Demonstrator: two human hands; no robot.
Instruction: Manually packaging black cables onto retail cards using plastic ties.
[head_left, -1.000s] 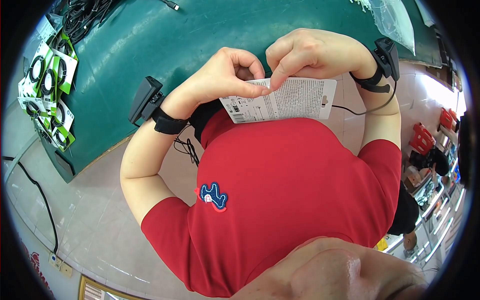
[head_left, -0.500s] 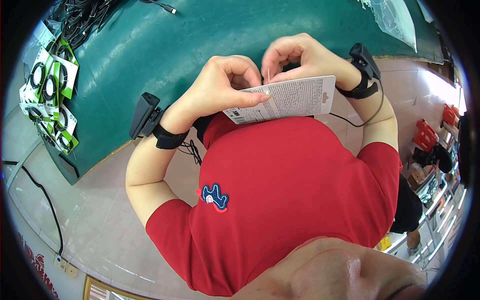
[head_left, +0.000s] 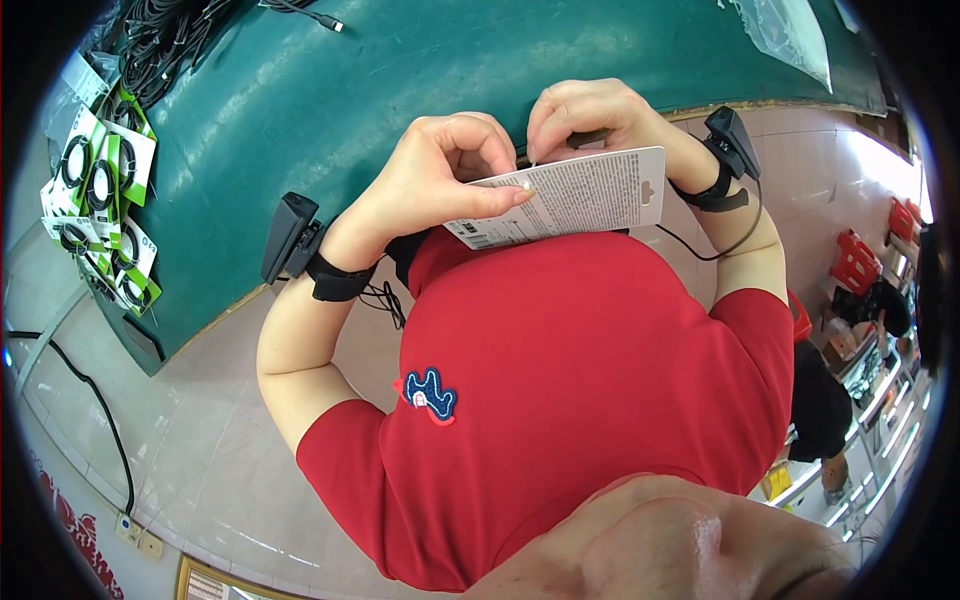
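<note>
A white cardboard package card (head_left: pixel 590 190) stands on edge close to my red shirt, its back covered in fine print and a hang hole at the right end. My left hand (head_left: pixel 440 170) grips its left part, thumb on the printed side and fingers bent behind. At the card's upper edge, my right hand (head_left: pixel 590 115) pinches a thin pale strand (head_left: pixel 532 161) with thumb and index finger. The far side of the card is hidden, so whatever lies there does not show. Each wrist wears a black strapped device.
Several carded black cables (head_left: pixel 100 185) with green-and-white backings pile at the table's left edge. Behind them lies a heap of loose black cables (head_left: pixel 165 45). A cable plug (head_left: pixel 328 21) lies at the far side. Clear plastic bags (head_left: pixel 790 40) rest far right on the green table (head_left: pixel 300 110).
My right hand has come down slightly, and its blurred, spread fingers have closed at the card's edge. The strand that stood up between my hands now shows only a short end. My left hand keeps its grip.
</note>
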